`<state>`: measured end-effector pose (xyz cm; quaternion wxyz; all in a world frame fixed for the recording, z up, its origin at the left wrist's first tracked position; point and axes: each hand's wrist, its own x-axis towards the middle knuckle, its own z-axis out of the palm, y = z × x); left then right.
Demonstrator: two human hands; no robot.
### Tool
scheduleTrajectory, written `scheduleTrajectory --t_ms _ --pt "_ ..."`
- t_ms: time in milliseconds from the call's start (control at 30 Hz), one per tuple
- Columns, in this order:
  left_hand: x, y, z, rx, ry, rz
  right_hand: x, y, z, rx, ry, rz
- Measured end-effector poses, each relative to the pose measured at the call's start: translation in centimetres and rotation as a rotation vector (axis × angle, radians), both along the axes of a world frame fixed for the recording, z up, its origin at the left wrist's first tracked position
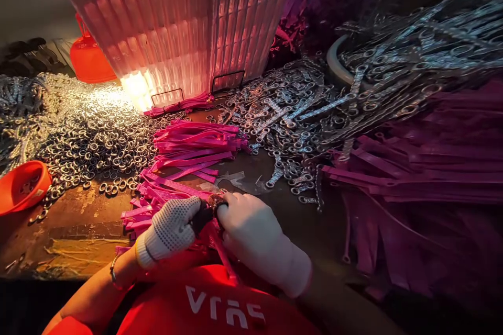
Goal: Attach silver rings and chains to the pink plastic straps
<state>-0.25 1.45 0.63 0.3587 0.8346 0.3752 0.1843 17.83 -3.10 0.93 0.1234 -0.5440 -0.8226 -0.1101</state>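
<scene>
My left hand (171,227), in a white glove with dark dots, is closed with its fingertips meeting those of my right hand (255,235). The right one wears a plain white glove and is closed too. A pink strap (223,254) comes out from between them and hangs toward my red apron. Dark and brownish material shows at the fingertips; whether it is finger covers or a held part, I cannot make out. The exact grip on the strap is partly hidden. Just beyond the hands lies a pile of pink straps (196,144), reaching left under my left forearm.
Metal rings (113,138) are heaped at left beside an orange bowl (23,186). An orange-red lamp (90,57) hangs by a ribbed translucent panel (168,26). Silvery braided straps with rings (291,110) spread at right, spilling from a curved rim. Darker magenta straps (412,167) overhang the right side.
</scene>
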Motion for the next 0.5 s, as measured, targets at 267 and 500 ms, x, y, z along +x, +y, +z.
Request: scheduleTrajectory --t_ms 267,500 --pt "0.8 0.5 -1.7 -0.206 -0.128 0.023 1.2 -0.2 -0.9 -0.053 0.316 -0.008" --pt "0.9 -0.6 -1.0 -0.123 -0.131 0.061 1.5 0.4 -0.9 -0.381 0.232 -0.062"
